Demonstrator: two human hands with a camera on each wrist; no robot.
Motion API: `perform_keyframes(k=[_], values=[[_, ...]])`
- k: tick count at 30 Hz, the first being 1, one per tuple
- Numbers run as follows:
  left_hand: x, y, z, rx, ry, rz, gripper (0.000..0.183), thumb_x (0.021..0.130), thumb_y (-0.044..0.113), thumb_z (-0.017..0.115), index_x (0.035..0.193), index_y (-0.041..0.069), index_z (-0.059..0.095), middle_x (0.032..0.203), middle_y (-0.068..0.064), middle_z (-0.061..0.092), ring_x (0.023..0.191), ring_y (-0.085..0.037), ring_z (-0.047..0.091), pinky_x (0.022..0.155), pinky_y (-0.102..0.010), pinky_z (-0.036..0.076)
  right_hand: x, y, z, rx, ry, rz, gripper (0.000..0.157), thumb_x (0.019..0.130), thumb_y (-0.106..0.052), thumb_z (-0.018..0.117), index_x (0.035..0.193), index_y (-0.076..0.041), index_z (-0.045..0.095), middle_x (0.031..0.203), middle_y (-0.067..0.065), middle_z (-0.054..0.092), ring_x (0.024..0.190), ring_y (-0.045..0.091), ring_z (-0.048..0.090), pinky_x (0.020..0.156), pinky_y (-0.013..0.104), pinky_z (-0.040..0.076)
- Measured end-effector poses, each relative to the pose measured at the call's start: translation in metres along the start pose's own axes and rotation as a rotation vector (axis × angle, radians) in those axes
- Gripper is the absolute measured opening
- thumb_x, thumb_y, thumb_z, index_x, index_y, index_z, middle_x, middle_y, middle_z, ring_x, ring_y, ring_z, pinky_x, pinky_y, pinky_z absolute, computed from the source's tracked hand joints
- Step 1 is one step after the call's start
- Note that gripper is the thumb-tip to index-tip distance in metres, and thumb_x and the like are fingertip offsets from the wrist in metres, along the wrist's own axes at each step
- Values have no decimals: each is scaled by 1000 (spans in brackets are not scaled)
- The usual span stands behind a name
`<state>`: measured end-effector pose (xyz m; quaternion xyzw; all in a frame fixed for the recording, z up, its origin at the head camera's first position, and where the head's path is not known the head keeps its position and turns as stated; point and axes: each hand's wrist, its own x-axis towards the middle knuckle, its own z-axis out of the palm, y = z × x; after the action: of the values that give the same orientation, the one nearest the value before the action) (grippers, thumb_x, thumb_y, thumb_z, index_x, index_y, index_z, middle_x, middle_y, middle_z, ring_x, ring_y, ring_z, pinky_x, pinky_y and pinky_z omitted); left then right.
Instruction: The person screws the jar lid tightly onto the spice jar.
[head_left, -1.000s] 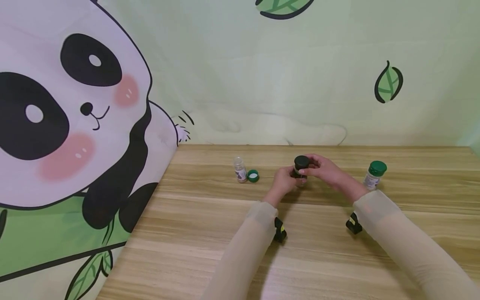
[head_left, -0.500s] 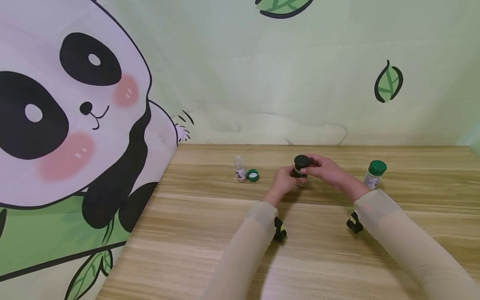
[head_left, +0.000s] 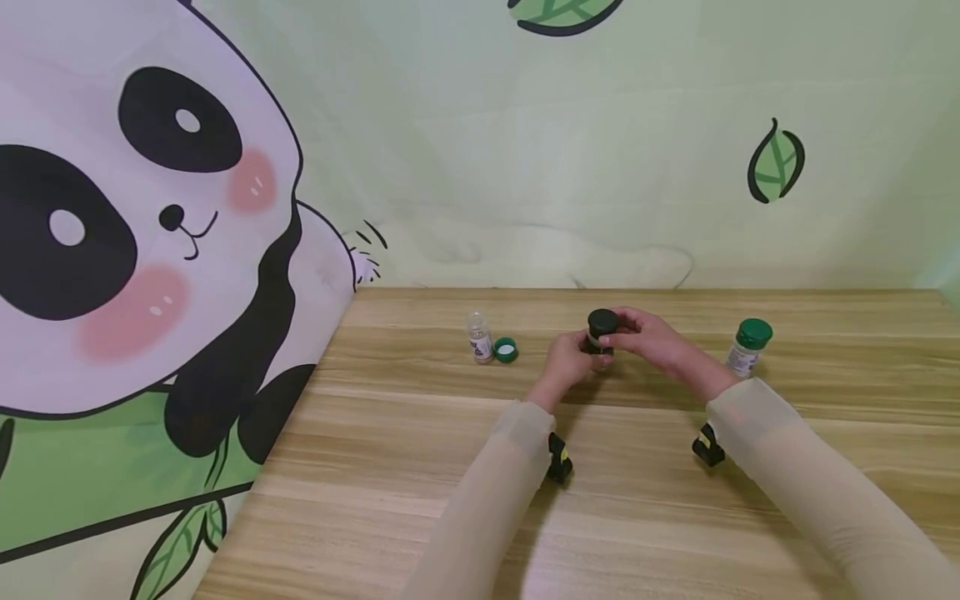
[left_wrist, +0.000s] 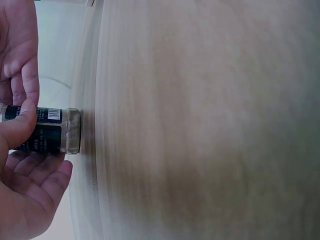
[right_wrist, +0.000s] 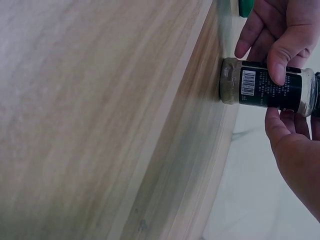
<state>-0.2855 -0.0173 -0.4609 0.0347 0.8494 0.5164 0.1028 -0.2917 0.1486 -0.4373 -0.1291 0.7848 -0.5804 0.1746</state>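
A spice jar (right_wrist: 260, 89) with a black label, a barcode and a black cap (head_left: 603, 319) stands upright on the wooden table, between both hands in the head view. My left hand (head_left: 567, 363) grips the jar's body from the left, its thumb (left_wrist: 20, 122) lying across the label. From the right, my right hand (head_left: 651, 340) holds the jar's upper part near the cap, with the thumb (head_left: 618, 341) in front and fingers behind. In the right wrist view the jar's far side and some of the right hand's fingers are hidden.
To the left stands an uncapped clear spice jar (head_left: 480, 340), with its green cap (head_left: 506, 350) lying upturned beside it. Another jar (head_left: 743, 359) with a green cap stands right, partly behind the right forearm. A panda-printed cloth (head_left: 480, 167) backs the wooden table (head_left: 420, 467).
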Motion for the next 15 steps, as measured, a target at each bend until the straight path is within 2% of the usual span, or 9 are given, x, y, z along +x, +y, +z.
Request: perform_keyframes(k=[9,15], values=[[0,0,-1,7,1,16,42,86,14,77,126,10,67,125,-11,70,108,-19,63,92,-31,50,0,-4,3,2,17,7,56,97,-18,62,143,4,39,148,26,45,136,34,44,115,49,36],[-1,1,-1,22,6,15,41,86,14,77,126,9,68,125,-11,70,112,-20,63,96,-33,50,0,-5,5,25,21,-2,57,96,-14,62,143,7,36,148,29,43,138,38,41,116,50,34]])
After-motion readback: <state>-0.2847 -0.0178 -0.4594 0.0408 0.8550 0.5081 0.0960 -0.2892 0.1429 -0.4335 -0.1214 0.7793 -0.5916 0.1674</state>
